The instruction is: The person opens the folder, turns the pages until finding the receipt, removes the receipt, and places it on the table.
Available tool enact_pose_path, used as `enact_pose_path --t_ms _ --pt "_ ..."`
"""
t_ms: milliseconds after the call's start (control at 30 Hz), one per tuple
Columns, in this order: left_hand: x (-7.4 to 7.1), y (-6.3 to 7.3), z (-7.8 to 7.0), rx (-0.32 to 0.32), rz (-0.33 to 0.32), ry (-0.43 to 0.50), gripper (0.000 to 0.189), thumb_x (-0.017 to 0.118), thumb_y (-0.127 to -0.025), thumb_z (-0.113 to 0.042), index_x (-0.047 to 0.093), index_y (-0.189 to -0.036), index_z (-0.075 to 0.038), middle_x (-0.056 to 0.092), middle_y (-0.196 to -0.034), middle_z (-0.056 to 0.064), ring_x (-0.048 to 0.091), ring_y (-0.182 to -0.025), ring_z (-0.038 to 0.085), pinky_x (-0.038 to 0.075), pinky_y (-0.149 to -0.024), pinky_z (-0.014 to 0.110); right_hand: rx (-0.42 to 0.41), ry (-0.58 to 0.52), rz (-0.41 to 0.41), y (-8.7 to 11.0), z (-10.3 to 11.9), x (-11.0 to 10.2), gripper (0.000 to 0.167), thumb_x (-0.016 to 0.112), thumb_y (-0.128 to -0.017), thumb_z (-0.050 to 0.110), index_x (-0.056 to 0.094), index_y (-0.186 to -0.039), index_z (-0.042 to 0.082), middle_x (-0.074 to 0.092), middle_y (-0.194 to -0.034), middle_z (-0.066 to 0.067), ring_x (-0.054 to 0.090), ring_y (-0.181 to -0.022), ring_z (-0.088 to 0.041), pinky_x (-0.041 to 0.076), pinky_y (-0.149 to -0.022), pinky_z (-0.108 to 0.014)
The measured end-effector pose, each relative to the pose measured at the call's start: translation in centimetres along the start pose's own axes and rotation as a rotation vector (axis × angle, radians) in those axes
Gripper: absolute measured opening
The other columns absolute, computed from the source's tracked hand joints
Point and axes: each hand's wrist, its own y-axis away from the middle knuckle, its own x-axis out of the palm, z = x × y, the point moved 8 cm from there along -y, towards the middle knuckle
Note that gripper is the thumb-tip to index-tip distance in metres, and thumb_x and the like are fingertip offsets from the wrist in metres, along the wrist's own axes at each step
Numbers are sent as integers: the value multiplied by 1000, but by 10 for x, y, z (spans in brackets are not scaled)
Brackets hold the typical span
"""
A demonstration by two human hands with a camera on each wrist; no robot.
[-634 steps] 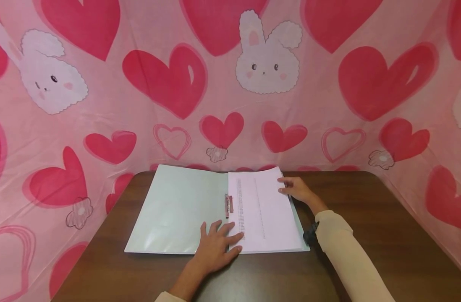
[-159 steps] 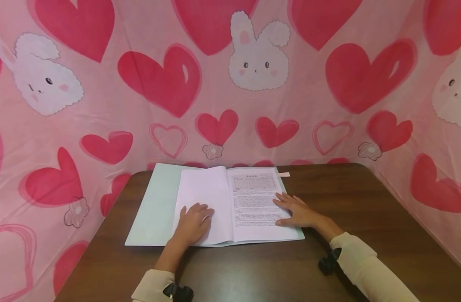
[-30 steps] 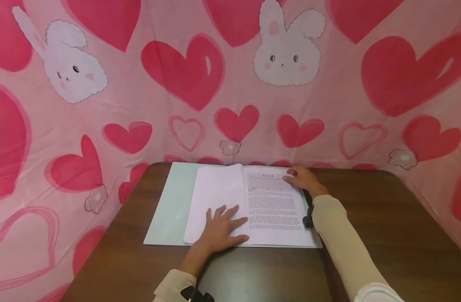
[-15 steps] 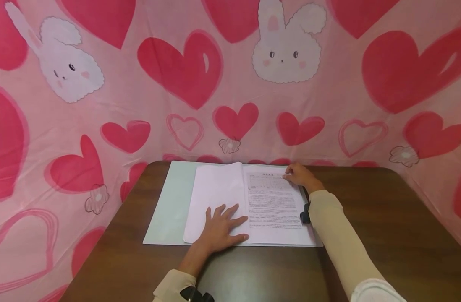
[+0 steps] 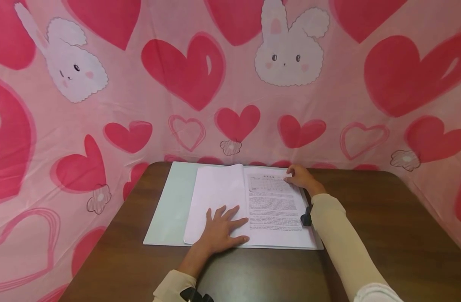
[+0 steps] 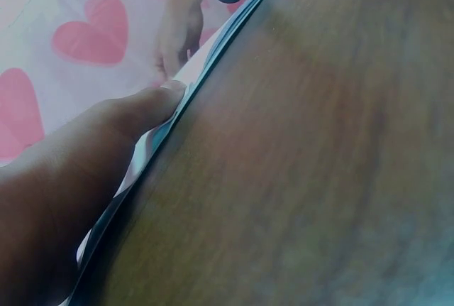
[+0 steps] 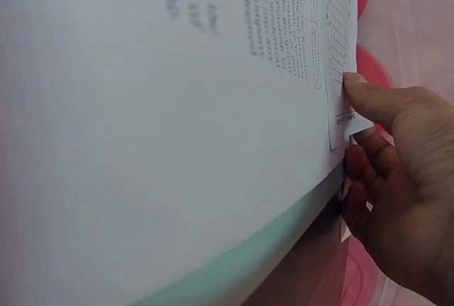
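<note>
A pale green folder (image 5: 170, 209) lies spread on the table with a stack of white paper in it. My left hand (image 5: 221, 233) rests with spread fingers across the inner margin, between the blank left page (image 5: 219, 184) and the printed right page (image 5: 276, 209). At the top right of that page sits a smaller slip with a table grid (image 5: 266, 183). My right hand (image 7: 404, 157) pinches the paper's outer edge there, thumb on the slip and curled fingers beneath. How many sheets are between them I cannot tell. In the left wrist view, the left thumb (image 6: 145, 111) lies along the folder's near edge.
The folder is on a dark brown wooden table (image 5: 374, 218), close to its back edge. Behind and to both sides hangs a pink cloth (image 5: 238, 88) with hearts and rabbits. A black wrist camera (image 5: 306, 217) sits by the right cuff.
Earlier, a page with printed columns was on top; pages now lie turned to the left. Since five seconds ago, my right hand has moved up to the corner and my left hand toward the inner margin.
</note>
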Motion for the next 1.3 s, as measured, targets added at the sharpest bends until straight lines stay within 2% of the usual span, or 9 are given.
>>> enact_pose_path --t_ms 133,267,333,433,600,733,967,1133,1300 --pt "0 0 -1 -1 3 -3 61 56 -88 -70 59 -141 -40 45 -162 0 38 -148 41 19 -113 80 -7 -44 -37 2 -2 -1 28 72 -93 14 58 -112 0 56 -111 -22 52 -103 -34 49 -87 -38" --pt "-1 0 -1 0 5 -7 61 57 -88 -70 60 -141 -40 45 -162 1 38 -148 41 20 -113 80 -56 -93 -73 3 -2 -1 11 70 -92 7 67 -99 -1 60 -100 -20 53 -95 -31 46 -80 -33" --pt "-1 0 -1 0 5 -10 60 57 -88 -69 60 -141 -40 45 -162 1 38 -148 41 20 -113 80 -67 -102 -80 5 -2 -2 10 68 -93 7 72 -97 -2 63 -97 -20 53 -91 -29 44 -75 -30" --pt "-1 -1 -1 4 2 -12 60 57 -88 -69 60 -141 -40 45 -162 1 38 -148 41 21 -112 80 -38 -114 -77 6 -5 -2 18 68 -94 9 75 -107 -2 65 -102 -21 54 -90 -28 45 -72 -26" --pt "-1 -1 -1 4 3 -6 60 58 -88 -69 60 -141 -40 45 -162 1 38 -148 41 21 -112 80 -20 -153 -82 6 -10 -3 33 67 -95 10 68 -125 -4 62 -115 -27 55 -92 -29 46 -69 -23" --pt "-1 -1 -2 1 6 5 61 57 -88 -69 60 -141 -39 45 -162 1 38 -148 42 20 -112 80 -56 -187 -95 8 -10 -6 35 66 -94 7 67 -127 -6 63 -127 -31 56 -97 -34 49 -76 -26" --pt "-1 -1 -1 -3 2 15 62 57 -88 -70 59 -142 -39 44 -162 1 37 -148 42 20 -113 80 -58 -216 -73 14 -13 -10 35 64 -96 10 67 -127 -4 56 -138 -34 57 -109 -41 56 -97 -43" --pt "-1 -1 -1 1 1 14 61 57 -88 -70 59 -142 -40 45 -162 1 38 -148 42 20 -112 80 -15 -250 -39 17 -15 -9 36 62 -98 10 65 -131 -5 54 -140 -32 60 -115 -45 51 -106 -54" --pt "-1 -1 -1 8 -10 17 61 57 -88 -70 59 -141 -39 45 -161 2 39 -147 43 21 -112 81 1 -268 7 19 -14 -7 42 63 -98 10 59 -137 -6 52 -144 -32 60 -118 -47 49 -109 -56"
